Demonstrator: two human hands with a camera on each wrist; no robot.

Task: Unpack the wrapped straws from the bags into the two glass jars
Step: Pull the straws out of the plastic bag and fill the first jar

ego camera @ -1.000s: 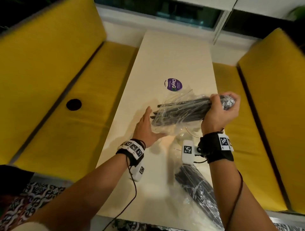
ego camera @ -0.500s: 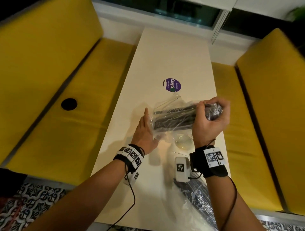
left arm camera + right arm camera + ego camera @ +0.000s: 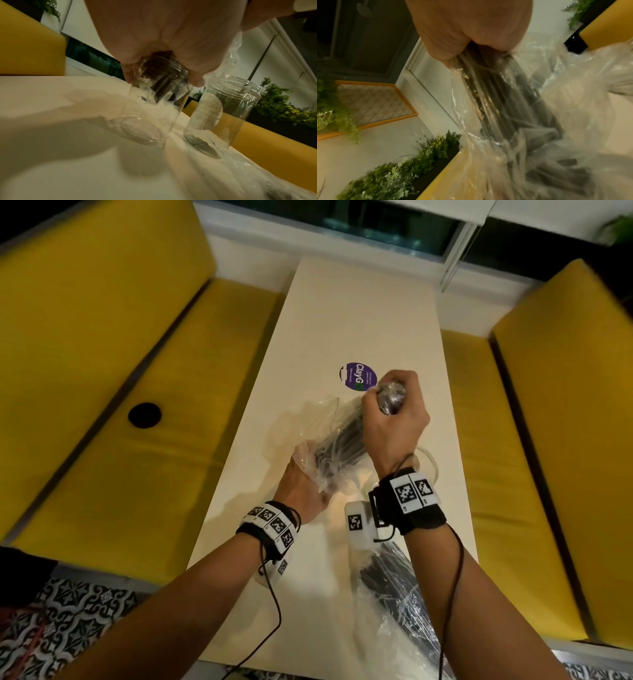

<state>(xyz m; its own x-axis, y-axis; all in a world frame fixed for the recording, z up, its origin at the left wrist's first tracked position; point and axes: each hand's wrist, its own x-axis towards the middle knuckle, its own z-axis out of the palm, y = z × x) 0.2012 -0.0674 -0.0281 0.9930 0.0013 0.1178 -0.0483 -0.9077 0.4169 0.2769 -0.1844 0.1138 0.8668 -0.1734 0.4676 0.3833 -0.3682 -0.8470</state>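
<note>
Tipping from near level a second ago to steeply upended, the clear plastic bag of dark wrapped straws [image 3: 346, 446] now points mouth-down into the near clear glass jar [image 3: 150, 108] — emptying appears under way. The right hand [image 3: 394, 419] is clenched round the bag's upper end; the left hand [image 3: 305, 491] has closed its fingers [image 3: 197, 81] about the jar's rim. Counted: two jars, the second [image 3: 223, 116] just beside, both upright on the pale worktop [image 3: 359, 313]; two bags, the other [image 3: 400, 594] lying near the person.
</note>
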